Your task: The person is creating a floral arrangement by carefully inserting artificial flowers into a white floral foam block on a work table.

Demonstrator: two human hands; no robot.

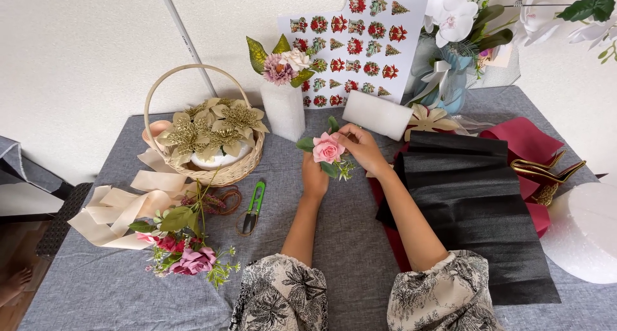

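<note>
- One pink rose (328, 149), artificial by the look of it, is held above the grey tablecloth (347, 241) near the middle of the table; green leaves and a small sprig stick out around it.
- Two hands work on it; the left hand (314, 177) is clenched round the stem just below the bloom; the right hand (364, 147) pinches at the top edge of the petals with its fingertips.
- One wicker basket (241, 167) with a tall hoop handle stands to the left; it holds about four gold poinsettia flowers (212, 130) over a white round block.
- One white cylinder vase (283, 109) behind the rose holds a small bunch: one mauve flower, one cream flower and a few gold-green leaves.
- One pair of green-handled snips (253, 207) lies flat beside the basket, well apart from the hands.
- One loose bunch of red and pink flowers (183, 247) lies at the left front, touching a pile of cream ribbon (112, 212).
- One sheet of black mesh wrap (475, 209) lies to the right over dark red paper (524, 141); one white foam block (376, 114) rests just behind the right hand.
</note>
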